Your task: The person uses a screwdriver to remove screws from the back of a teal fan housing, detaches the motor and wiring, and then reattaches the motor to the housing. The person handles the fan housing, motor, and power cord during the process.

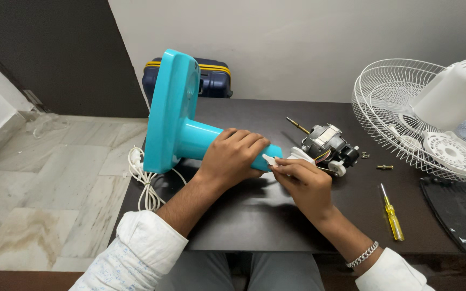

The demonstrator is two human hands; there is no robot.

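A turquoise fan stand (pixel 175 116) lies on its side on the dark table (pixel 254 221), its flat base standing upright at the left. My left hand (pixel 233 156) wraps around the stand's neck. My right hand (pixel 303 180) pinches a small white plastic part (pixel 270 159) at the end of the neck. Just beyond my fingers sits the bare fan motor (pixel 327 144) with coloured wires, its shaft pointing away to the left.
A white wire fan guard (pixel 389 102) and a white motor cover (pixel 457 94) rest at the right. A yellow screwdriver (pixel 392 218) and loose screws (pixel 385 167) lie near the motor. A white power cord (pixel 144 180) hangs off the left edge. A blue suitcase (pixel 214 81) stands behind.
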